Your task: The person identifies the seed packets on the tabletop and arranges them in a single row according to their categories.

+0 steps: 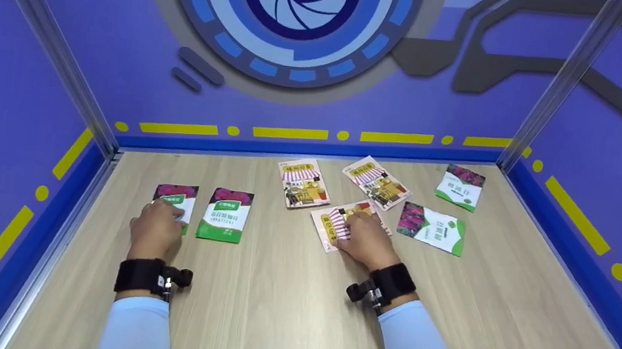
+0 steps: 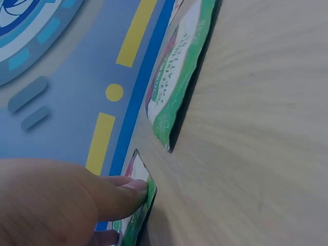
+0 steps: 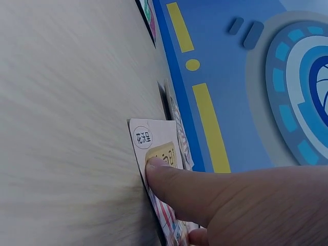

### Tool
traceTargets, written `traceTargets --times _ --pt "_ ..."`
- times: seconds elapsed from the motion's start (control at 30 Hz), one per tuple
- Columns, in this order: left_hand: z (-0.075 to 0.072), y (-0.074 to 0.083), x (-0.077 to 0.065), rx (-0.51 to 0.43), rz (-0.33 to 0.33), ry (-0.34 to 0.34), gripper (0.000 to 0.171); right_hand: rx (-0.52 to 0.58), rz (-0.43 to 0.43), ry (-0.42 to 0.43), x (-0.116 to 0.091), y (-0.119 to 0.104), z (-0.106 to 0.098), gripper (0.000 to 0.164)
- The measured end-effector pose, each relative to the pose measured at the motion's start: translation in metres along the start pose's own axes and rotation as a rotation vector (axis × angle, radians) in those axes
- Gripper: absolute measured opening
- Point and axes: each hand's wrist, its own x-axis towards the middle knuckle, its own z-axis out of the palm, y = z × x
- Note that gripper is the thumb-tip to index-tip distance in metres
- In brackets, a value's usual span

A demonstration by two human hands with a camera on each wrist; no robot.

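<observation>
At the left of the table, my left hand [image 1: 156, 230] pinches a green-and-white seed packet [image 1: 177, 190] with a pink flower picture. In the left wrist view its thumb [image 2: 123, 199] lies over the packet's edge. A matching flower packet [image 1: 225, 216] lies flat just to the right. My right hand [image 1: 368, 243] grips a pink-and-yellow seed packet [image 1: 327, 231] with a striped awning, thumb on its printed face in the right wrist view. Part of that packet is hidden under the fingers. Two similar awning packets, one upright [image 1: 303, 184] and one slanted [image 1: 378, 182], lie beyond it.
Two more green-and-white flower packets lie at the right, one farther back [image 1: 460, 188] and one turned sideways [image 1: 433, 229] near my right hand. Printed blue-purple panels [image 1: 126, 62] wall the wooden table [image 1: 268, 309] at the back and both sides.
</observation>
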Motion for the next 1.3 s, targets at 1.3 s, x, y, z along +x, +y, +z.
traceTargets --times 1.3 --pt "0.003 0.006 -0.013 0.031 0.009 0.056 0.041 -0.025 -0.038 0.008 0.0 0.002 0.0 0.052"
